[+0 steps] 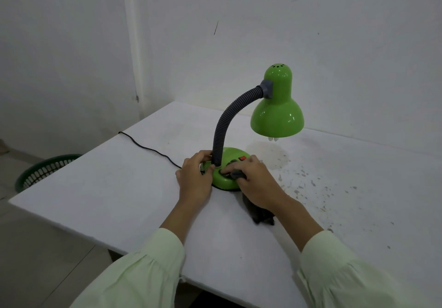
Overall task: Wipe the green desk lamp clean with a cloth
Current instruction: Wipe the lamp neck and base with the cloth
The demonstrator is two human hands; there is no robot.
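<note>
Both hands on lamp (248, 140) base; basket (40, 171) contents unseen.

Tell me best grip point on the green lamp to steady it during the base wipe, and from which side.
Grip the grey flexible neck low down, where it enters the green base, coming from the lamp's left. That is where the left hand wraps it now. The neck is narrow and near upright there, and this leaves the base top free for the right hand with the dark cloth.

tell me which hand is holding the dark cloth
The right hand: it presses the dark grey cloth onto the green lamp base, while the left hand only grips the foot of the grey ribbed neck.
</note>
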